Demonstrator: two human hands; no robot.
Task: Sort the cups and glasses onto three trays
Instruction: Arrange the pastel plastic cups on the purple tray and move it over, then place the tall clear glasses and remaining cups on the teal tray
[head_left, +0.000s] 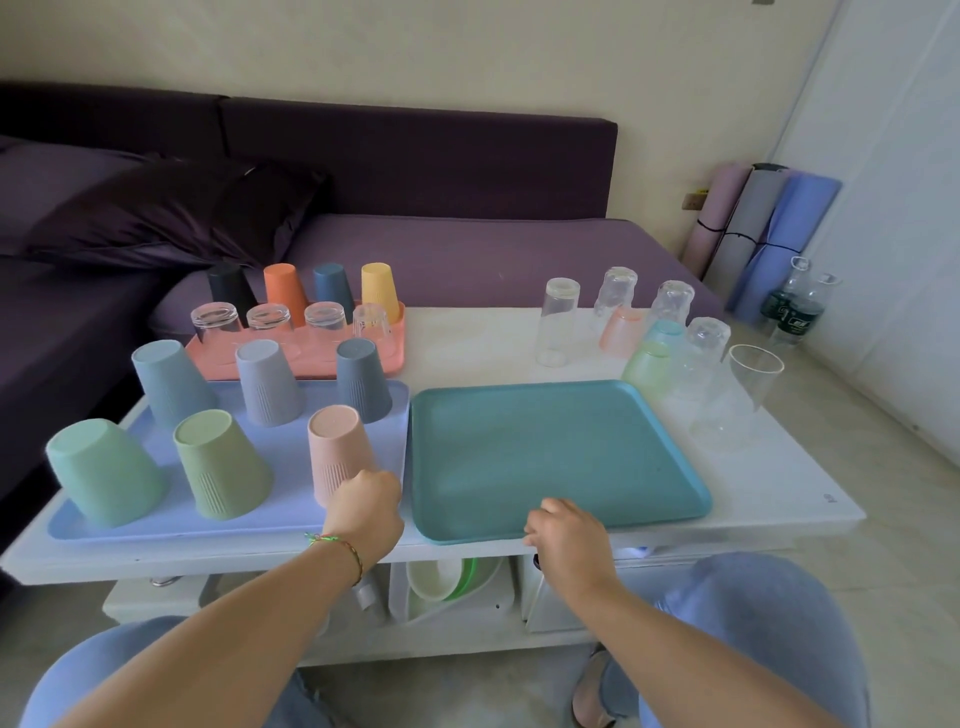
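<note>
At lower centre, the left hand (363, 512) closes its fingers round an upturned pink cup (335, 447) on the lilac tray (291, 493). Just right, the right hand (569, 535) lies curled at the near edge of the teal tray (561, 447); whether its fingers hold it is unclear. Farther back, a coral tray (311, 364) carries cups (283, 286) and glasses (267, 317); more stand loose on the desk (478, 343) at right.

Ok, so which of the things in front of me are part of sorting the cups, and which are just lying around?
Part of the job: coral tray, lavender tray, teal tray, pink cup in your left hand, loose glasses and pastel cups at the right.
Just lying about: water bottles, rolled mats, dark cushion, bowls under the table.
</note>
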